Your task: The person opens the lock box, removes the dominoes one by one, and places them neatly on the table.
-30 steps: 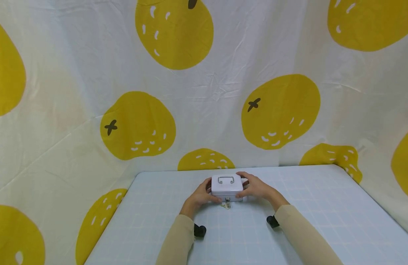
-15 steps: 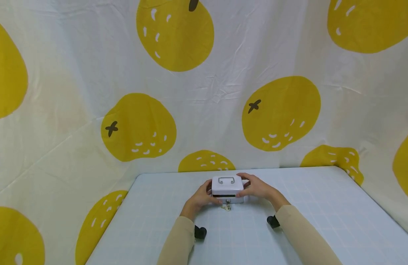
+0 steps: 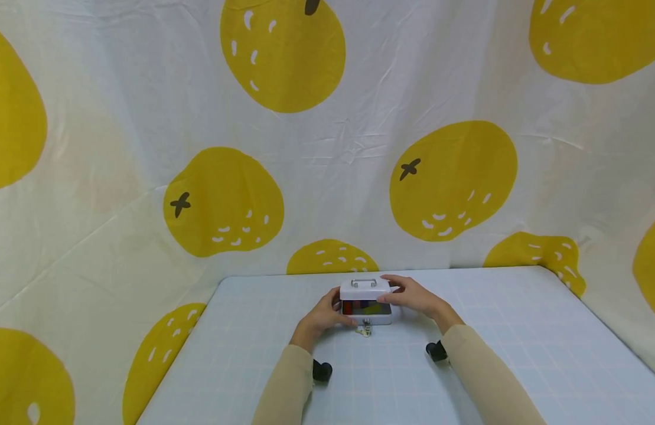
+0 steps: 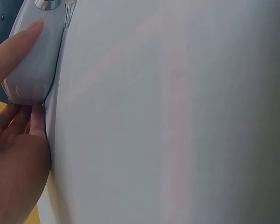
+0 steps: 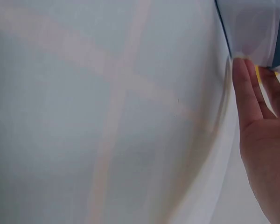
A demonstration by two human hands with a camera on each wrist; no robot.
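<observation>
A small white cash box [image 3: 378, 320] stands on the table at the far middle in the head view, its lid [image 3: 365, 291] partly raised. A wire handle [image 3: 363, 283] tops the lid. Red, dark and yellow-green contents show through the gap. Keys [image 3: 365, 331] hang from the front lock. My left hand [image 3: 322, 313] grips the base by its left end; in the left wrist view the thumb [image 4: 18, 44] lies on the front by the lock [image 4: 47, 3]. My right hand [image 3: 414, 297] holds the lid's right end, thumb at its front edge. In the right wrist view, fingers touch the box end [image 5: 249, 32].
A pale table top [image 3: 242, 378] with faint grid lines surrounds the box. Right behind its back edge hangs a white curtain [image 3: 354, 195] printed with yellow fruit. Black wrist cameras are strapped to both forearms.
The lid has gone from closed, through a narrow dark gap, to partly raised with coloured contents showing. My right hand has lifted slightly with it; my left hand has stayed on the base.
</observation>
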